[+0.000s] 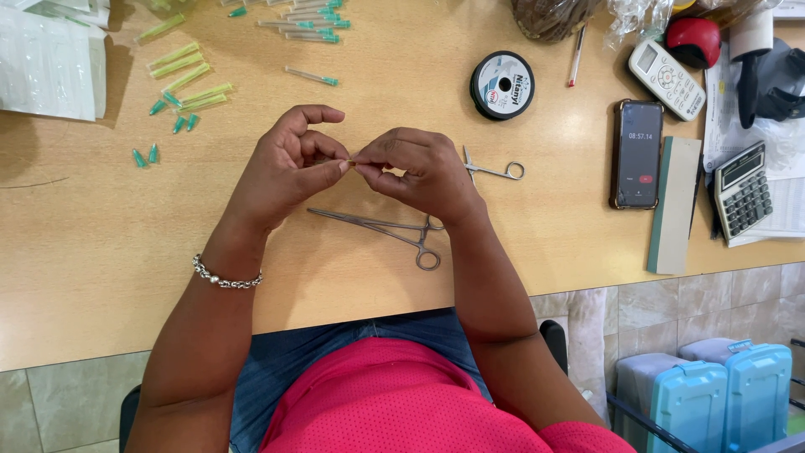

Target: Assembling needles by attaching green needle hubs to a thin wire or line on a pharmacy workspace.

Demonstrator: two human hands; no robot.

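My left hand [289, 168] and my right hand [419, 172] meet fingertip to fingertip above the wooden table [101, 252]. Together they pinch a very small thin object between thumbs and forefingers; it is too small to identify. A bead bracelet circles my left wrist. Long metal forceps [381, 228] lie on the table just below my hands. Small scissors [496, 171] lie beside my right hand, partly hidden by it. A round spool of thread [501, 85] sits further back.
Several green-capped needles [180, 80] lie scattered at the back left beside white packets [46, 63]. A phone [637, 153], a grey-green block [673, 205], a remote [667, 80] and a calculator [742, 193] lie at the right. Blue plastic cases [721, 394] stand on the floor.
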